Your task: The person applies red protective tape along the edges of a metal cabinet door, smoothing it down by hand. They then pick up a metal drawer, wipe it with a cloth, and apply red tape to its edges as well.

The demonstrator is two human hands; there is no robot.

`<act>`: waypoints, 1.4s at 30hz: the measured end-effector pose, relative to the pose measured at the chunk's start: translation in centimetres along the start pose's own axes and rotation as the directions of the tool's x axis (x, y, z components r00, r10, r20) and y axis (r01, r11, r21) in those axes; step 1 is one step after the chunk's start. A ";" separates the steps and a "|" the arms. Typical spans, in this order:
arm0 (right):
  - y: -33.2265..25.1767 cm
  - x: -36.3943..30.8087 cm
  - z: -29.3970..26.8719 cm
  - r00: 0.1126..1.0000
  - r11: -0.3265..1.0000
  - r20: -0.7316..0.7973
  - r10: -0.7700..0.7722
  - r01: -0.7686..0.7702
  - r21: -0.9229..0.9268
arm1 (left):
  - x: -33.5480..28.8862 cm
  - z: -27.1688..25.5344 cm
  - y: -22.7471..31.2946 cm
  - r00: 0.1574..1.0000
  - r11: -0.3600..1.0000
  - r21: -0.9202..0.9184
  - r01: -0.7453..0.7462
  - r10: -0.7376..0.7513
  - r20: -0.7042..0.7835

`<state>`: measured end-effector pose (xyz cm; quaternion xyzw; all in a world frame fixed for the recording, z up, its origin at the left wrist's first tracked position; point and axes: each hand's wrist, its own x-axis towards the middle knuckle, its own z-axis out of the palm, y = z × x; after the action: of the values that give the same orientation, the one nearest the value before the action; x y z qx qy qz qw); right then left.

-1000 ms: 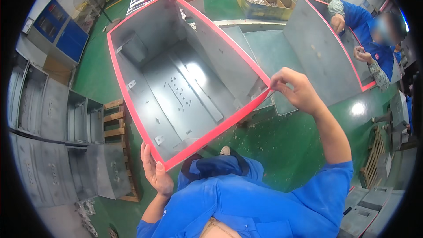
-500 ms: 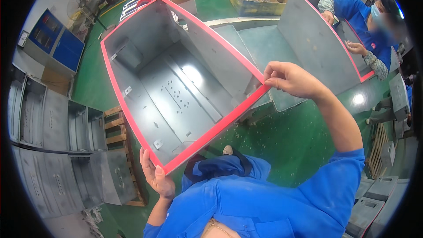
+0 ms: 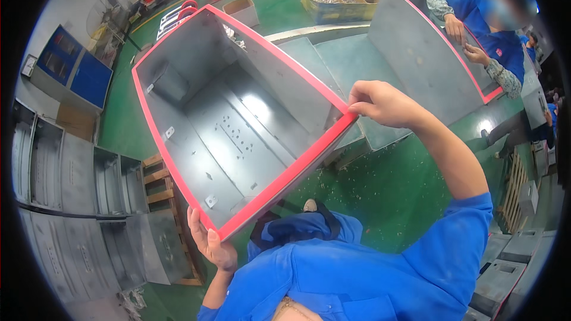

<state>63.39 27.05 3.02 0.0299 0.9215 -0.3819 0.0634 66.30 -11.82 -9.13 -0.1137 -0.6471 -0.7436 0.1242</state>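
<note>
right hand (image 3: 385, 104) is still pinching the red edging (image 3: 279, 178) at its right corner, no real change, so that spot's probably unfinished; left hand (image 3: 213, 244) grips the near corner of the grey metal box (image 3: 279, 89) out front.

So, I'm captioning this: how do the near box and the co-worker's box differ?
The near box turns its open side to the camera; the co-worker's box mostly shows an outer wall. The near box looks larger in view than the co-worker's box. Both are grey with red edging.

Grey box (image 3: 238, 98), left fingers (image 3: 194, 221) and right fingers (image 3: 361, 107) at corners
</note>
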 end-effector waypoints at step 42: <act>0.0 1.1 -1.3 0.974 0.999 0.224 0.039 -0.031 -0.040 | 0.1 0.2 -0.2 1.000 1.000 -0.023 -0.009 0.008 -0.024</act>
<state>62.14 28.00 3.81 0.0017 0.9145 -0.3649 0.1746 66.17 -11.62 -9.23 -0.1089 -0.6365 -0.7518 0.1338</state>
